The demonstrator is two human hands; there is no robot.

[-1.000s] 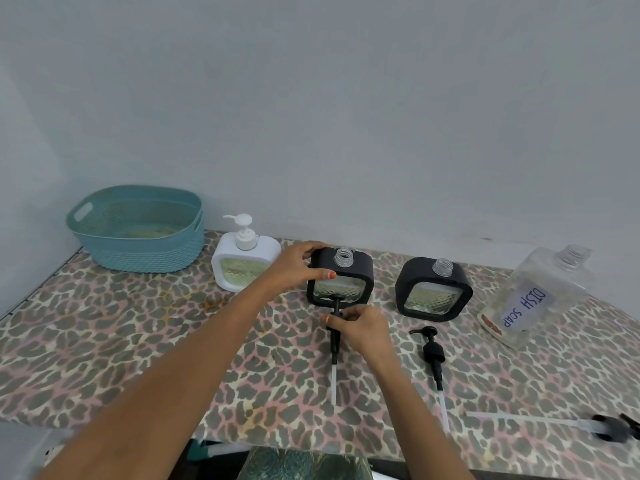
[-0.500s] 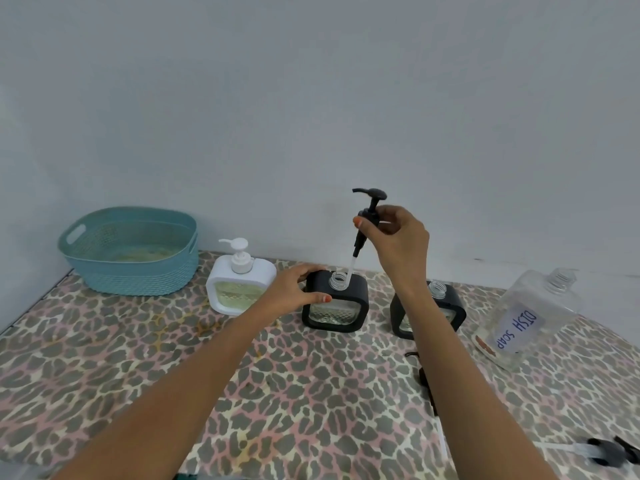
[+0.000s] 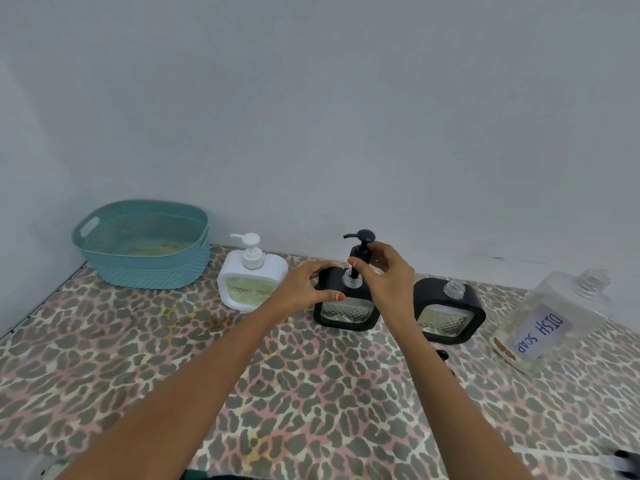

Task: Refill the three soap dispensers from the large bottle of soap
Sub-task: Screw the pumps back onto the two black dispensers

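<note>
Middle black dispenser (image 3: 346,306) is steadied on the leopard-print table (image 3: 138,375) by the left hand (image 3: 304,289), fingers wrapped round its left shoulder. Black pump (image 3: 360,251) is pinched by the right hand (image 3: 388,282), stem in the neck, collar not seated. Large bottle (image 3: 554,317) lies tilted at right.

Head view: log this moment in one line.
left hand steadies middle dispenser | right hand lowers black pump | unseated
</note>
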